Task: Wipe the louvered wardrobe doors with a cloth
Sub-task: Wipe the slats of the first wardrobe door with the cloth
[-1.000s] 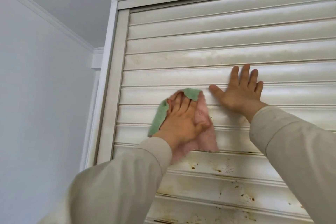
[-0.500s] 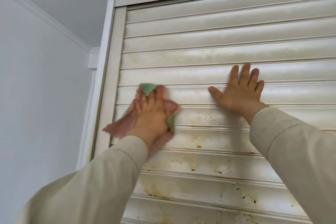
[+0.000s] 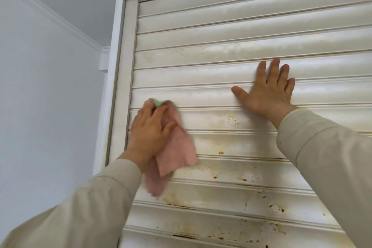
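Your left hand (image 3: pixel 150 129) has its fingers bent over the top of the cloth (image 3: pixel 177 153), thumb out to the right, pressing it flat against the louvered door (image 3: pixel 221 62) near the door's left edge; whether the fingers actually pinch the fabric or only press it, you cannot tell from here. The cloth is pink with a green corner peeking above your fingertips, and its loose end hangs down past your wrist over the slats. Your right hand (image 3: pixel 267 94) lies flat on a higher slat well to the right, fingers straight and spread, thumb out to the left, holding nothing. Both sleeves are pale beige. Brown and rusty spots mark the lower slats (image 3: pixel 231 175). Left of the wardrobe stands a pale wall (image 3: pixel 40 106) with crown moulding.
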Demonstrator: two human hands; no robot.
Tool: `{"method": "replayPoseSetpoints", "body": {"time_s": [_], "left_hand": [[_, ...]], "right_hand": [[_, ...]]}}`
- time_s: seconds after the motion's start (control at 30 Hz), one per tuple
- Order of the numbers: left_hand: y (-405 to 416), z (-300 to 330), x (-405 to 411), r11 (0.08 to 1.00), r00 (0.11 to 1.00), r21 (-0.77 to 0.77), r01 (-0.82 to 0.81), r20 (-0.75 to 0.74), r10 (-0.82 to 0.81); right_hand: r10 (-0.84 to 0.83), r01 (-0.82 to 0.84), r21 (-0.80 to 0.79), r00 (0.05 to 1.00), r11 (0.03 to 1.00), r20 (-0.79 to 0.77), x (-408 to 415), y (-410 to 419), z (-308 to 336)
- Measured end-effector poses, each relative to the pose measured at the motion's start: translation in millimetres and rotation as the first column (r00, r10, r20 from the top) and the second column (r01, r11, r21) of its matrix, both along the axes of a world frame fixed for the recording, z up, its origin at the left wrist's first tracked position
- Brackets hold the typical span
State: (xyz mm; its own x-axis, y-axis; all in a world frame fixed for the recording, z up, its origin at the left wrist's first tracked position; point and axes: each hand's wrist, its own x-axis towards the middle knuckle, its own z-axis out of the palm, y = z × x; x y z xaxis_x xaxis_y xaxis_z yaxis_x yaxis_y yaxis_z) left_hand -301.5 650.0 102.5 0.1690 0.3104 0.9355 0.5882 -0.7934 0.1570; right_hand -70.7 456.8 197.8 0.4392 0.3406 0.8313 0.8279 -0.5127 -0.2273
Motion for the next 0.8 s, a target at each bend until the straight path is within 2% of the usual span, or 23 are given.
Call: {"method": "replayPoseSetpoints", "body": {"time_s": [0.13,0.23,0.3,0.5,0.6,0.7,0.8], "left_hand": [[9,-1,-12,0.998,0.998,-0.02,-0.058,0.019,0.058],[1,6,-4,0.999,0.992,-0.008,-0.04,0.123,0.041],[-6,12,4,1.0,0.991,0.009,-0.006,0.135,0.005],[-45,26,54,0.974,0.975,0.11,0.196,0.081,-0.205],[-73,30,87,0.95,0.96,0.143,0.278,-0.005,-0.28],[-95,39,110,0.954,0.964,0.158,0.254,-0.117,-0.237],[-93,46,103,0.964,0.97,0.171,0.205,-0.163,-0.177]], "right_hand": [[-0.004,0.004,0.004,1.0,1.0,0.013,1,2,-1],[-0.005,0.005,0.006,1.0,1.0,0.014,0,3,-1],[-0.006,0.006,0.004,1.0,1.0,0.015,-1,3,-1],[-0.002,0.001,0.017,1.0,1.0,0.025,0,5,-3],[-0.004,0.003,0.031,1.0,1.0,0.027,0,5,-4],[0.001,-0.001,0.017,1.0,1.0,0.005,-2,4,-2],[0.004,-0.004,0.019,1.0,1.0,0.01,-1,3,-2]]}}
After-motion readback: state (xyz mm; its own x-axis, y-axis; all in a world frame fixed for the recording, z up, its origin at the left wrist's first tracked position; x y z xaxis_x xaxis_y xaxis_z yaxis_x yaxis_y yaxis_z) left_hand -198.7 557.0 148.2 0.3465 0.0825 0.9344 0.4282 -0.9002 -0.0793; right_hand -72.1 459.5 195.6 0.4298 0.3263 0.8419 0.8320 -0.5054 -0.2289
